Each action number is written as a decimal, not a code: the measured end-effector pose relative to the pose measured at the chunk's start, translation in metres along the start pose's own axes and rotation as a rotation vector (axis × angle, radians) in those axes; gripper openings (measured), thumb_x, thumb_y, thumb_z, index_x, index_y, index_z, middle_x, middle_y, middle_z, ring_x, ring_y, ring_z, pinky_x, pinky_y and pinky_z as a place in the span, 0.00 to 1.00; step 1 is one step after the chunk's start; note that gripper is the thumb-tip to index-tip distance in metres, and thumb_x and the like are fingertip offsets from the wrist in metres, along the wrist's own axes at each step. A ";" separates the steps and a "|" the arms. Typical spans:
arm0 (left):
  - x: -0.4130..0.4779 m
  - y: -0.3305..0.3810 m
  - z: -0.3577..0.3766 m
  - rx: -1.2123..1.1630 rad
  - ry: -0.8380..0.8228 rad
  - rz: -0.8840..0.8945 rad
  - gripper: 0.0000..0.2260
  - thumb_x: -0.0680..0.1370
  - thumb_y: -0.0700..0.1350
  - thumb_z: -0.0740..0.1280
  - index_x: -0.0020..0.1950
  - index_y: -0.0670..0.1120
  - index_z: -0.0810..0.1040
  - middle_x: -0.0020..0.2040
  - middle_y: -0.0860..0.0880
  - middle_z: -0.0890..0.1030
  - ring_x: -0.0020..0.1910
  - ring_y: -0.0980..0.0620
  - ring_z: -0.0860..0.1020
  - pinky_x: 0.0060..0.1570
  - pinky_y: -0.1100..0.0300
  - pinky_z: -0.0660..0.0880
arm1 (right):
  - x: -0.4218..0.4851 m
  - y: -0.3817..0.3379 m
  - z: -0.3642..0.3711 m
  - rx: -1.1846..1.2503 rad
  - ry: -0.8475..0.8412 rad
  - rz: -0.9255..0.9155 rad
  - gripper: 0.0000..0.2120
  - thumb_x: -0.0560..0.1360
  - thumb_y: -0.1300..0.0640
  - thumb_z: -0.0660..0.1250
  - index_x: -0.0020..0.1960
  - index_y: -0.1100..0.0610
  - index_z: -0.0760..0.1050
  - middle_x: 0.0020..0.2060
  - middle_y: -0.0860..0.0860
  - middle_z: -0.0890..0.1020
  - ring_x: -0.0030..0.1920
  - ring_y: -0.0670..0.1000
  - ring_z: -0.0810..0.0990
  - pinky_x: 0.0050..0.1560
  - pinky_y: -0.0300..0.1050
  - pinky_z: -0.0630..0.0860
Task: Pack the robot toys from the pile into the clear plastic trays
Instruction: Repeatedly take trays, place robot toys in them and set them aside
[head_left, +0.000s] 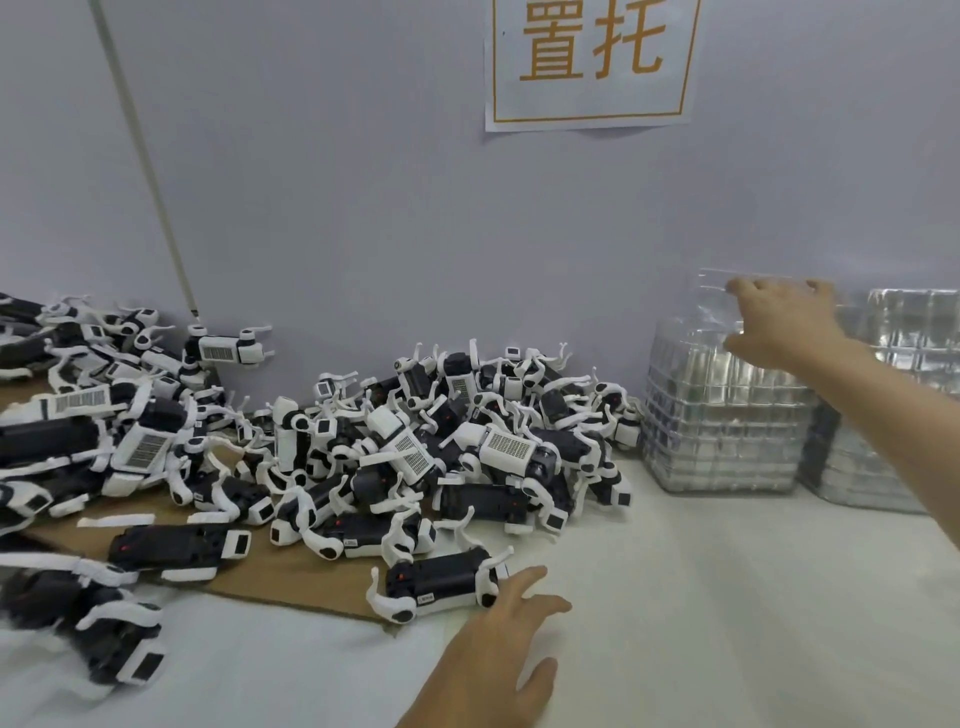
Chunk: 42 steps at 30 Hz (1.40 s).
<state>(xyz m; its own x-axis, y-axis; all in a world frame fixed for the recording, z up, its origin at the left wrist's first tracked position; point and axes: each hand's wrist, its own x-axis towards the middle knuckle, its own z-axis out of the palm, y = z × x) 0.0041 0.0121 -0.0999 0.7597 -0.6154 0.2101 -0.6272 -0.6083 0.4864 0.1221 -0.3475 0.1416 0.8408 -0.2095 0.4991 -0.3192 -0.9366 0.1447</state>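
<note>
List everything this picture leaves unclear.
All in the head view:
1. Pile of toys: the lower ones are buried under the upper ones, and the left part is cut off by the frame edge.
2. Far stack of trays: cut off by the right edge.
3. Wall sign: its top is cut off.
4. Right hand at the top tray: the grip is unclear because the see-through plastic blurs.

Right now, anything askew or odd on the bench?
Only the top clear tray, tilted up off its tray stack in the right hand. The robot toys lie in a loose jumbled pile, some off the cardboard sheet; no damage visible.
</note>
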 end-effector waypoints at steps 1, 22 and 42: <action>0.001 -0.001 0.000 0.002 -0.002 0.002 0.21 0.78 0.56 0.60 0.71 0.64 0.65 0.69 0.78 0.43 0.63 0.60 0.73 0.53 0.67 0.70 | 0.002 0.001 0.003 0.008 0.037 -0.007 0.29 0.75 0.55 0.70 0.73 0.53 0.65 0.67 0.54 0.77 0.66 0.57 0.76 0.71 0.61 0.61; -0.006 0.011 -0.018 -0.647 0.159 -0.217 0.10 0.85 0.47 0.59 0.62 0.59 0.75 0.55 0.61 0.83 0.57 0.62 0.80 0.61 0.64 0.72 | -0.276 -0.096 0.018 0.661 0.460 -0.277 0.19 0.69 0.54 0.61 0.54 0.53 0.85 0.42 0.47 0.83 0.46 0.48 0.77 0.54 0.49 0.67; -0.012 0.002 -0.036 -0.253 0.569 -0.190 0.11 0.78 0.44 0.69 0.57 0.58 0.74 0.25 0.53 0.72 0.26 0.57 0.70 0.29 0.65 0.67 | -0.297 -0.089 0.028 0.848 -0.038 -0.442 0.25 0.67 0.67 0.61 0.54 0.45 0.84 0.45 0.33 0.82 0.47 0.36 0.75 0.52 0.33 0.65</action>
<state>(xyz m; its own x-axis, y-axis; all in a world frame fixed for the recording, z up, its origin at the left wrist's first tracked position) 0.0001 0.0360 -0.0707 0.8693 -0.1049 0.4831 -0.4657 -0.5013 0.7292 -0.0871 -0.2102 -0.0431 0.8280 0.2168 0.5171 0.4408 -0.8217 -0.3614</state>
